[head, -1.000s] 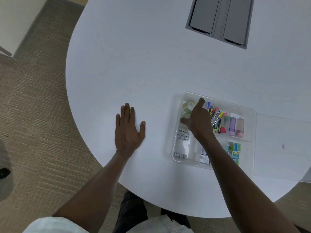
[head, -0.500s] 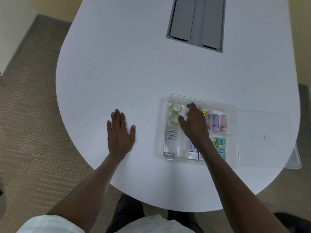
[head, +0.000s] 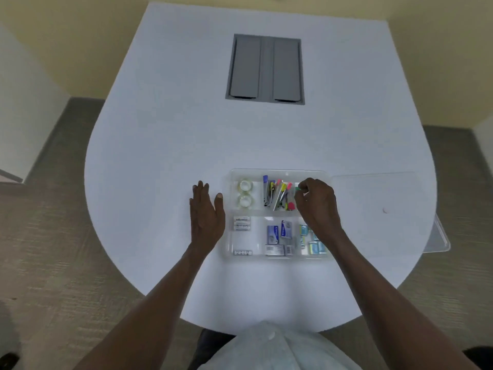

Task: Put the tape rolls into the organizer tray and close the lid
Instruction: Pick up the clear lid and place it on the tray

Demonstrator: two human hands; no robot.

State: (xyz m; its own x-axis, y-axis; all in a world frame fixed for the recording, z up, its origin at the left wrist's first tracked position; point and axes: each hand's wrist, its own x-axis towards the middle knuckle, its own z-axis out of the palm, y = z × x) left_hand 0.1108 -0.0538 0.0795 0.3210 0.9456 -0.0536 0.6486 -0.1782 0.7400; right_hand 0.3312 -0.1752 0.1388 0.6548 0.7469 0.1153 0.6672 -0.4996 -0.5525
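— Right hand (head: pixel 316 202) has left the tape rolls (head: pixel 245 193), now lying in the tray (head: pixel 277 171)'s far-left compartment; its grip is loosely curled, holding nothing clear.
— Left hand (head: pixel 206 210)?
— Flat, released, on the counter (head: pixel 186 129). Lid (head: pixel 373 198) looks light, slippery; take its edge.

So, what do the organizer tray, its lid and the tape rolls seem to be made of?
Organizer tray: clear, glossy, rigid plastic, seemingly; the white table shows through its walls.
Lid: likely the same clear plastic, nearly invisible, lying flat beside the tray.
Tape rolls: transparent, shiny film, apparently; pale rings.
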